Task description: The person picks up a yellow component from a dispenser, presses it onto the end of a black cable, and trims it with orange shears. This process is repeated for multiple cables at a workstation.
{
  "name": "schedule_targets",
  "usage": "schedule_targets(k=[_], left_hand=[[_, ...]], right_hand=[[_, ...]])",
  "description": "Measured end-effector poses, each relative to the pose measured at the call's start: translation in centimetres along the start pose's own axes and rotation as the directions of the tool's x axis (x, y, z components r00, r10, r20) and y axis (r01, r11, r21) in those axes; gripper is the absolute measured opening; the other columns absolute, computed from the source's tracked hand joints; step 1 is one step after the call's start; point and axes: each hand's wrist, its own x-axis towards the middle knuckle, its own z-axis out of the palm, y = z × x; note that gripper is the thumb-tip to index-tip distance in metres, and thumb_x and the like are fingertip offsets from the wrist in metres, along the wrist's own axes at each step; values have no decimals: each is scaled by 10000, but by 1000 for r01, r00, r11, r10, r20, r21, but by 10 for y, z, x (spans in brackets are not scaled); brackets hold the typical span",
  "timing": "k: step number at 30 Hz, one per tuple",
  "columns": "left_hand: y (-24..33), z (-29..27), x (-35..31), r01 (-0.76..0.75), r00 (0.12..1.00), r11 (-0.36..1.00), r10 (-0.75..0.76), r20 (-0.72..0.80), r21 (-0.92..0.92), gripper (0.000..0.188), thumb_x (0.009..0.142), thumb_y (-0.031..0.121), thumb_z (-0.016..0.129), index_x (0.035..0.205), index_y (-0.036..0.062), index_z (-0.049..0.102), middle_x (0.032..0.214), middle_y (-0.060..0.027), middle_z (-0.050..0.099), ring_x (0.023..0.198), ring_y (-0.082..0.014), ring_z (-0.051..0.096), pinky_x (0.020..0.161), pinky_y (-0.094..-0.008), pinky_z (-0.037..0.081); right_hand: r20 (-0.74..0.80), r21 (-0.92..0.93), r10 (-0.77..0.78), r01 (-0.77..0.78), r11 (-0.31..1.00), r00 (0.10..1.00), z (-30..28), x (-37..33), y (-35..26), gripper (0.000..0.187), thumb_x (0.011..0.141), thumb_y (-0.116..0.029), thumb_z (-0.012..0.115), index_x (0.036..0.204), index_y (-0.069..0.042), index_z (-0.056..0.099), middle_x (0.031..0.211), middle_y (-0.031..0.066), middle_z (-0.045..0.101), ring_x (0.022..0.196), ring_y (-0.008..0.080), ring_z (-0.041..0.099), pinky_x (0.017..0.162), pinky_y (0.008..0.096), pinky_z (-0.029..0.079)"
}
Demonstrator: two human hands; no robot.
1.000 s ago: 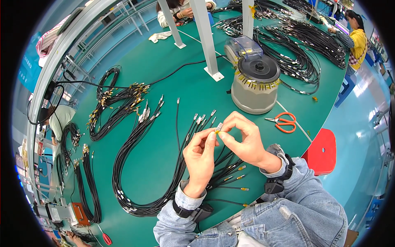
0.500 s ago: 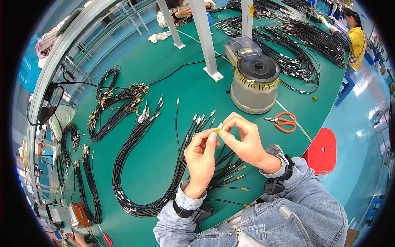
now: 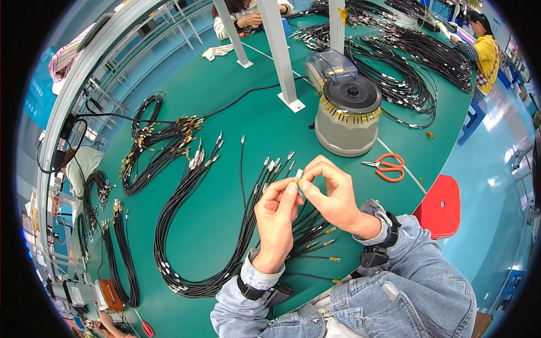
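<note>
Between the left hand (image 3: 276,219) and right hand (image 3: 334,194), a connector (image 3: 299,173) is being held in front of a tape dispenser (image 3: 346,127). Scissors (image 3: 390,168) are being borne by the table (image 3: 259,124) rightward, cable bundles (image 3: 163,236) leftward and behind.

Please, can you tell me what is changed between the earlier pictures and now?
Only a little: the left hand has moved slightly to the right, and the small silver connector appears more upright. Nothing was visibly picked up or let go: the left hand and right hand still pinch at the connector. The orange-handled cutters and round dispenser stayed in place.
</note>
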Motion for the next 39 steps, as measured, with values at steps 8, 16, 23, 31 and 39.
schedule_targets(k=[8,16,23,31,39], left_hand=[[-1,0,-1,-9,1000,1000,9,0,-11,150,891,135,570,980,19,601,702,3,564,498,-2,371,425,-161,243],[-1,1,1,-22,1000,1000,22,-3,14,115,893,140,567,923,33,596,688,-4,563,501,-10,387,426,-163,244],[3,-3,2,22,1000,998,-22,3,-63,77,892,122,559,882,49,582,673,1,553,515,-15,408,430,-164,249],[9,4,1,-24,999,999,22,-37,-40,110,893,120,553,970,51,591,659,13,528,515,-29,403,437,-167,254],[-10,-10,7,-427,898,805,429,94,412,262,842,-15,593,1103,-3,600,830,-32,619,686,-56,542,565,-175,420]], right_hand=[[4,-7,-13,13,1000,1000,-1,1,-1,41,774,28,594,783,14,556,824,61,530,785,130,500,717,258,401],[23,0,-6,6,1000,1000,-1,1,-4,42,773,25,598,772,14,557,818,63,533,778,133,503,709,258,403],[63,-3,-19,19,1000,998,-1,1,-7,31,778,29,593,785,24,563,821,68,534,780,138,503,711,261,403],[96,80,60,-68,994,994,-6,3,-4,43,810,-1,590,833,31,574,854,69,538,811,136,500,747,266,398],[130,145,126,-144,979,984,-8,4,-3,67,827,-6,577,875,40,582,896,67,546,851,131,508,786,268,404]])
